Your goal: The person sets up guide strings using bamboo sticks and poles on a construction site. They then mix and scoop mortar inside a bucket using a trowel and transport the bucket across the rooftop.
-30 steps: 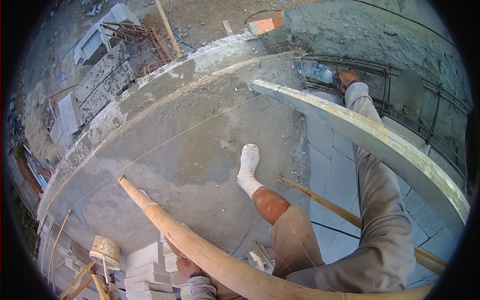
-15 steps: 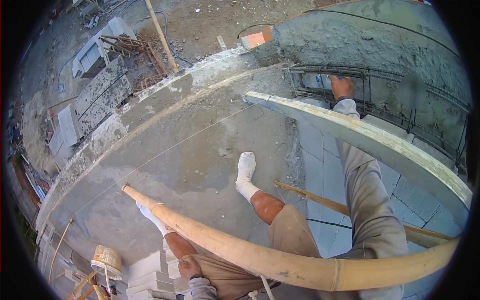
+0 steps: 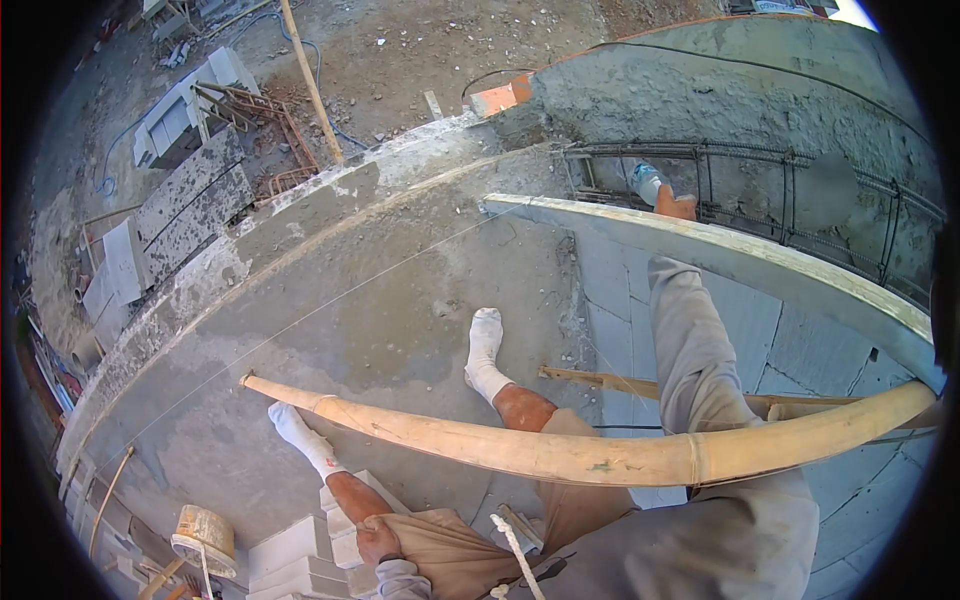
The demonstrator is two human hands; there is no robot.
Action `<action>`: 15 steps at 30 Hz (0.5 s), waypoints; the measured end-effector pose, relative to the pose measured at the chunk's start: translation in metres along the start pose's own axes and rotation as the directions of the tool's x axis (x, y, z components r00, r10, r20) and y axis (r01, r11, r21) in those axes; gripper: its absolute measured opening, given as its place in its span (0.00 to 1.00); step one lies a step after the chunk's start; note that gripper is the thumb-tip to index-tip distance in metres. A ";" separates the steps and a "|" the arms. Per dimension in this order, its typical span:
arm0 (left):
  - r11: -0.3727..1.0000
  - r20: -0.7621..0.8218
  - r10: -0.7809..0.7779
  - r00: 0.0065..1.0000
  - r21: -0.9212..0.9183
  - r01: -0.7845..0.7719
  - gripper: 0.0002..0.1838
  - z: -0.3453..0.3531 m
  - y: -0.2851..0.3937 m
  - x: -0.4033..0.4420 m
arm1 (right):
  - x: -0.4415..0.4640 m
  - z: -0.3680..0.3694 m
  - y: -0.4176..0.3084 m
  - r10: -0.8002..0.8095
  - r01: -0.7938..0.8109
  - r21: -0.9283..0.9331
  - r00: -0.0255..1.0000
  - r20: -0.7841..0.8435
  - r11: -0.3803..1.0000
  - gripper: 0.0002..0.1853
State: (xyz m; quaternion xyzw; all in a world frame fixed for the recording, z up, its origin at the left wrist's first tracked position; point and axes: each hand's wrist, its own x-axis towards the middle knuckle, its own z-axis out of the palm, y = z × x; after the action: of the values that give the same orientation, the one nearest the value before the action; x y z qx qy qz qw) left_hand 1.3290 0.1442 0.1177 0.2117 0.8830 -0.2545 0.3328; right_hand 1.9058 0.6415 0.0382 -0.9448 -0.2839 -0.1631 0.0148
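My right hand (image 3: pixel 675 204) is closed around a clear plastic bottle (image 3: pixel 648 180) with a bluish look, just beyond a long pale beam (image 3: pixel 720 232). The bottle is tilted and sits in front of the reinforcing bar cage (image 3: pixel 745 155). Part of the hand is hidden by the beam's edge. My left hand (image 3: pixel 377 540) rests on my left leg near the knee, on the brown trousers (image 3: pixel 450 535), with no object visible in it.
A bamboo pole (image 3: pixel 560 455) crosses before me above my legs. A taut string (image 3: pixel 340 293) runs over the concrete slab (image 3: pixel 380 320). White blocks (image 3: pixel 295 550) and a dirty bucket (image 3: pixel 205 540) stand at lower left. The slab ends at a curved raised edge (image 3: pixel 215 265).
My right hand has drawn the bottle up out from among the bars, and the arm has come back somewhat. The view has shifted slightly. My left hand stays on my leg.
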 end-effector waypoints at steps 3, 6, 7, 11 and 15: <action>0.999 0.039 0.011 0.999 -0.051 -0.009 0.19 -0.003 0.001 -0.003 | -0.003 0.012 0.033 0.027 -0.055 0.349 0.996 0.086 0.935 0.23; 1.000 -0.015 0.013 1.000 0.016 -0.013 0.20 0.001 -0.008 0.002 | -0.069 -0.048 0.048 -0.045 -0.329 0.737 0.898 0.437 0.590 0.17; 0.999 -0.017 0.039 0.999 0.025 -0.039 0.20 0.006 -0.016 0.005 | -0.083 -0.073 0.041 -0.061 -0.309 0.686 0.887 0.458 0.658 0.15; 0.999 0.027 0.018 0.999 -0.028 -0.017 0.19 -0.018 -0.015 0.005 | -0.132 -0.136 0.052 -0.059 -0.227 0.523 0.879 0.474 0.822 0.17; 0.982 0.030 0.057 0.998 -0.181 -0.050 0.21 -0.035 -0.039 0.013 | -0.155 -0.071 0.151 -0.295 0.047 0.480 0.840 0.456 0.876 0.15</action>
State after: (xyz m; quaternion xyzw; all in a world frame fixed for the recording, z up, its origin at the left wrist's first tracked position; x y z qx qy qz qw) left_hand 1.2819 0.1369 0.1439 0.1999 0.8905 -0.1684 0.3725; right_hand 1.8440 0.4243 0.0663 -0.8936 -0.3926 0.1653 0.1416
